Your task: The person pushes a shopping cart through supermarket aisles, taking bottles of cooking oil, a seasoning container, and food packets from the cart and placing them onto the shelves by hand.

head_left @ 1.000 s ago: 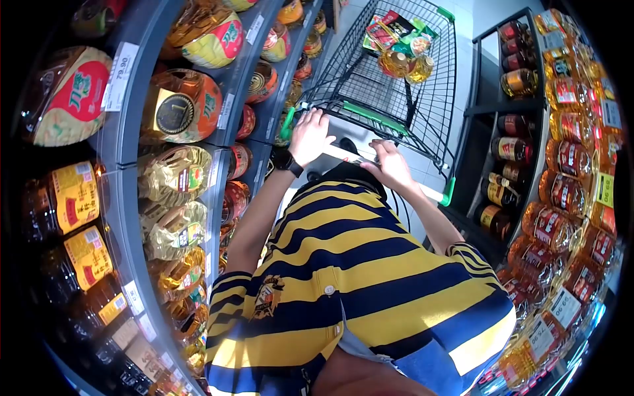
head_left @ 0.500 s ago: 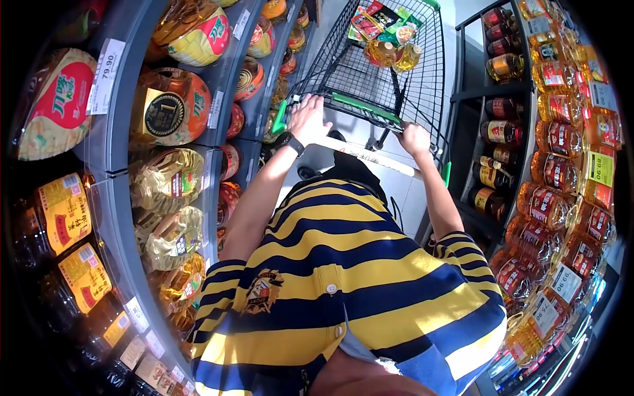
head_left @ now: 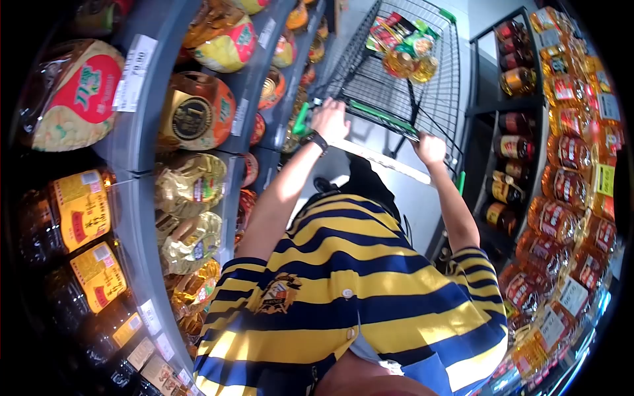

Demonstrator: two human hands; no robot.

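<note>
Both of my hands are at the near end of a wire shopping cart (head_left: 444, 99) with green trim. My left hand (head_left: 331, 121), with a dark band at the wrist, is curled over the left end of the cart's handle (head_left: 380, 157). My right hand (head_left: 430, 149) is closed in a fist around the right end. Lying at the cart's far end are two bottles of golden oil (head_left: 423, 69) and several colourful packets (head_left: 391, 33). The undersides of my fingers are hidden.
On the left, a shelf (head_left: 135, 155) holds large oil jugs (head_left: 195, 112) and dark bottles with yellow labels (head_left: 99, 276). To the right stand a black rack of dark bottles (head_left: 515, 146) and stacked amber oil bottles (head_left: 551, 219). Price tags (head_left: 135, 72) line the shelf edges.
The view has shifted, so the cart, my hands and the shelves appear farther right and slightly lower. Both hands remain on the handle, and the cart's contents look the same.
</note>
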